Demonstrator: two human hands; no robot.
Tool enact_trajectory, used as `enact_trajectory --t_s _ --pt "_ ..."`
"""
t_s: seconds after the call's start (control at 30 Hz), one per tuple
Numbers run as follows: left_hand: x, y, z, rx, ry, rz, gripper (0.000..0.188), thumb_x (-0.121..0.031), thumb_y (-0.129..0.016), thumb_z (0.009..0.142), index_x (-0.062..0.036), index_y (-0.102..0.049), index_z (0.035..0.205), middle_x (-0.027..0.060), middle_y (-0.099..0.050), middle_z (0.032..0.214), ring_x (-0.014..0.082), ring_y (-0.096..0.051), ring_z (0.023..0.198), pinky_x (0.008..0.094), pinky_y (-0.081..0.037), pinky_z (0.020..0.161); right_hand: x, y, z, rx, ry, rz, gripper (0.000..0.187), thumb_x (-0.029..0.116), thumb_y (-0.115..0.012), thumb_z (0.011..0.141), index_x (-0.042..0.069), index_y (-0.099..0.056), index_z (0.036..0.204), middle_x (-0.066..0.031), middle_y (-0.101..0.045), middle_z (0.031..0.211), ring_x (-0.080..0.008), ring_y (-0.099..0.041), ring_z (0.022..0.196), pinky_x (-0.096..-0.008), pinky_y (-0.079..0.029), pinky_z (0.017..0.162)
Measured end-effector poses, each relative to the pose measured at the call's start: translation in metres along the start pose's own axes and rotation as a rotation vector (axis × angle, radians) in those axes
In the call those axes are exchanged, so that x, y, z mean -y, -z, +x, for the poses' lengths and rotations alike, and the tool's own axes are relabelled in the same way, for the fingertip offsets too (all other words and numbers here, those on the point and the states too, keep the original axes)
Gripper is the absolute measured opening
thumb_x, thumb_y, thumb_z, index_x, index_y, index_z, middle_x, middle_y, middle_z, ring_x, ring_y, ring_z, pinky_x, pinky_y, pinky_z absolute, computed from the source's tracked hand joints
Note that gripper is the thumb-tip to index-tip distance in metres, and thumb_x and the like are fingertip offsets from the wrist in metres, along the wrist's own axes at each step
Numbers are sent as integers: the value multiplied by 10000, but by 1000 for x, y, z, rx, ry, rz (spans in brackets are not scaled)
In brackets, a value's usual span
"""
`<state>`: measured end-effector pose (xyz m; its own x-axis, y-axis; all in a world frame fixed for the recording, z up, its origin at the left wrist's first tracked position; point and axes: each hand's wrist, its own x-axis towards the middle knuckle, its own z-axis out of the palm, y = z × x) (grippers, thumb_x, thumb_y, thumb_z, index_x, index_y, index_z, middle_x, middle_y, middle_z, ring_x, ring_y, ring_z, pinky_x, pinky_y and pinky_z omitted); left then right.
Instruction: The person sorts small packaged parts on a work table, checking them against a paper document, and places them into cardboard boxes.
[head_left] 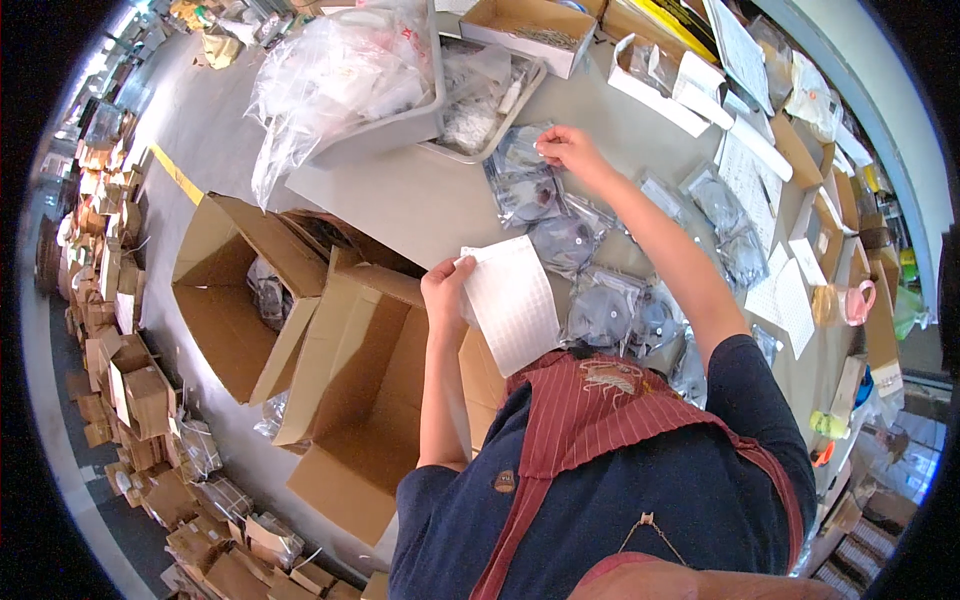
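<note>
A white sheet of small stickers (515,305) hangs from my left hand (447,290), its upper left corner pinched between thumb and fingers. Farther off, my right hand (572,157) is closed in a pinch on a small white sticker (541,148), just above a clear plastic bag (522,150) at the far end of a row. More clear bags (563,243) lie along the table in front of me, with grey and dark contents that I cannot make out. Several carry a small round white spot. Another group of bags (722,205) lies beyond my right forearm.
A grey bin (400,130) heaped with clear plastic stands at the far left beside a shallow tray (470,155). Open cardboard boxes (370,400) stand left of the table (370,185). Small boxes (660,85), papers (745,180) and a tape roll (860,302) line the right side.
</note>
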<state>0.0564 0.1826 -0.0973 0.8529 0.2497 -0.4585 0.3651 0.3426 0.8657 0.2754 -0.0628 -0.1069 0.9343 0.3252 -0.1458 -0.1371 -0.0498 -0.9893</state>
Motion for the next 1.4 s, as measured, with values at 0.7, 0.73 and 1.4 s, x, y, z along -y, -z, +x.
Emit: enact_trajectory --t_s 0.7,0.73,1.4 --pt "16 6 12 -33 -73 84 204 -122 -703 852 69 -707 922 14 -663 757 69 -563 643 222 -435 594 40 68 -23 312 -469 -464 112 115 -672 822 20 -668 882 -28 -667 801 -104 -606 738 -259 -476 717" --pt "12 3 11 -29 -73 57 197 -118 -703 853 68 -706 918 14 -663 756 70 -563 639 221 -436 592 46 69 -29 369 -459 -439 107 110 -674 824 20 -666 880 -26 -668 802 -102 -611 727 -256 -478 702" --pt "16 0 6 -65 -125 84 241 -144 -707 866 76 -707 963 18 -670 777 64 -567 650 215 -438 594 13 40 36 393 -91 -309 121 67 -684 746 3 -668 847 -58 -674 769 -130 -651 693 -265 -493 656"
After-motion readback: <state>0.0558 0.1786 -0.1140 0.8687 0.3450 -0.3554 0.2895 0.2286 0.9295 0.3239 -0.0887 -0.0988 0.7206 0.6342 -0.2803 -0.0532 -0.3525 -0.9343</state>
